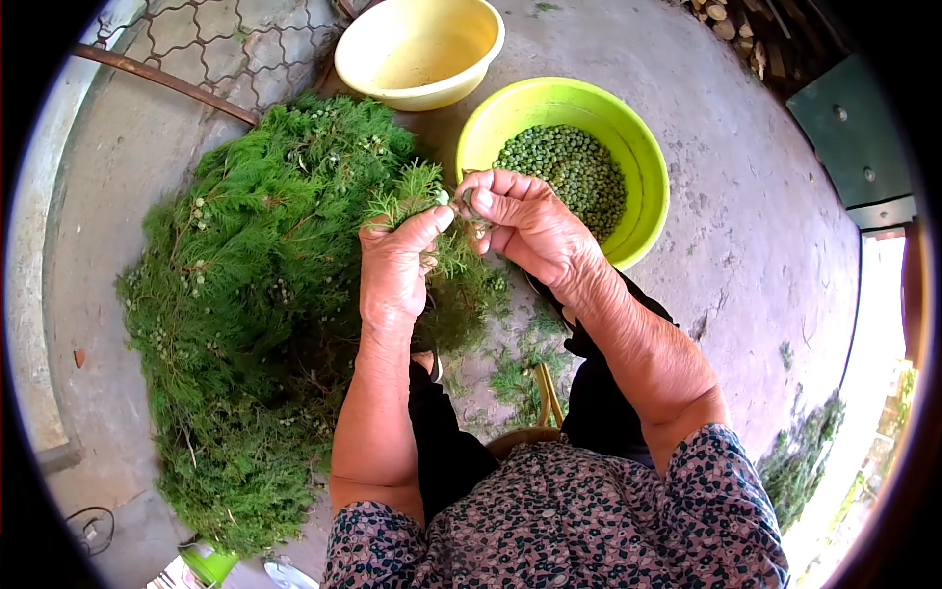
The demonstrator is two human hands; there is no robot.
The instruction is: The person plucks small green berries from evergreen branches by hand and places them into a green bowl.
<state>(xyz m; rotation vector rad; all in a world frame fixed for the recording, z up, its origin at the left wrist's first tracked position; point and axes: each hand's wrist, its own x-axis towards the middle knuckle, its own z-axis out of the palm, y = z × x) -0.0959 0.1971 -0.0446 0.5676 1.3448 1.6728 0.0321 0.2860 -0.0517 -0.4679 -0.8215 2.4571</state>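
My left hand (394, 276) grips a green conifer sprig (412, 188) between thumb and fingers. A pale round cone (441, 197) shows just beyond that thumb's tip. Close beside it, my right hand (541, 228) pinches a small greenish cone (468, 197) between thumb and forefinger; its other fingers are curled. Below and behind the right hand stands a lime-green plastic basin (649, 199), partly filled with small green cones (563, 166). To the left of my left hand, a large heap of cut conifer branches (257, 243) bears more pale cones.
A pale yellow basin (434, 92) stands beyond the heap. Metal mesh in a rusty frame (169, 88) lies at upper left. Loose sprigs (519, 379) are scattered on the concrete floor (736, 243) between my legs. Stacked firewood (725, 28) sits at upper right, near a dark green panel (850, 136).
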